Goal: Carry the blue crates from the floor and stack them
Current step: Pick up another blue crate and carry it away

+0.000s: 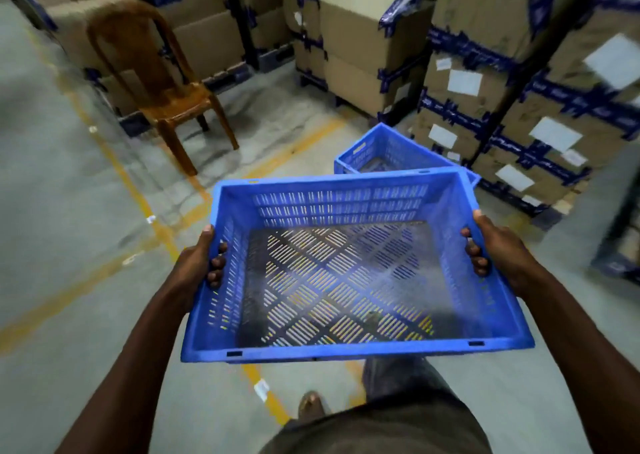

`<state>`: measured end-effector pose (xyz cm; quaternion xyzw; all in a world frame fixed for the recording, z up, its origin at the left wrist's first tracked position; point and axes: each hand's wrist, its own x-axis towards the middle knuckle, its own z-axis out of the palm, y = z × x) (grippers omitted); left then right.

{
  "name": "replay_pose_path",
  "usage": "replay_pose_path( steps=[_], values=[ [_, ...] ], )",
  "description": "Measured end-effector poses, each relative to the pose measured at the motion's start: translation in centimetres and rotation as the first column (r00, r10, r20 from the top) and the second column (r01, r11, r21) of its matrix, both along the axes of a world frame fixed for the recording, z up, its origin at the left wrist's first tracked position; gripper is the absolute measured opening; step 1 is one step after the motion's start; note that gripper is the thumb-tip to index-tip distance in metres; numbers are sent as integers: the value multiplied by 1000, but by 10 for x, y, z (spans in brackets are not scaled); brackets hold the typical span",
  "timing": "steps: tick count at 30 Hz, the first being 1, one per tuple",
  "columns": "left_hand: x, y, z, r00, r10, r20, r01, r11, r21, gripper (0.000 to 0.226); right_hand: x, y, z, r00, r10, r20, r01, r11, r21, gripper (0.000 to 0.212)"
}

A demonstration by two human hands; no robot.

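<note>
I hold an empty blue slotted crate [346, 346] in front of me, above the floor. My left hand [199, 263] grips its left rim, with the fingers curled inside the wall. On the right rim my right hand [491, 245] grips the same way. A second blue crate [384, 148] sits on the floor just beyond the held one, partly hidden behind its far edge.
A brown plastic chair [162, 82] stands at the left rear. Stacked cardboard boxes [519, 82] with blue tape line racks at the back and right. Yellow lines [138, 193] cross the grey concrete floor. My foot [311, 405] shows below the crate.
</note>
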<state>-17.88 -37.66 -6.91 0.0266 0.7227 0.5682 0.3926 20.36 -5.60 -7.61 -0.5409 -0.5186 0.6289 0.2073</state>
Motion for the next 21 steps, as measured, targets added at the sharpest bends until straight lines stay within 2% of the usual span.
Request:
replay_pose_path(
  steps=[5,8,16,21],
  values=[
    [-74,129,-20,989,-138,-48,138,990,-7,52,-29,63,-17,986,-165,-3,165,986,10,59],
    [-109,223,-43,969,-235,-74,234,972,-19,57,-40,114,-39,961,-275,-26,275,961,19,49],
    [-163,447,-62,888,-450,-91,442,892,-100,57,-66,241,-63,892,-451,44,452,891,-29,46],
    [-187,556,-74,848,-525,-77,513,848,-132,56,-85,300,-66,838,-540,81,544,837,-50,46]
  ],
)
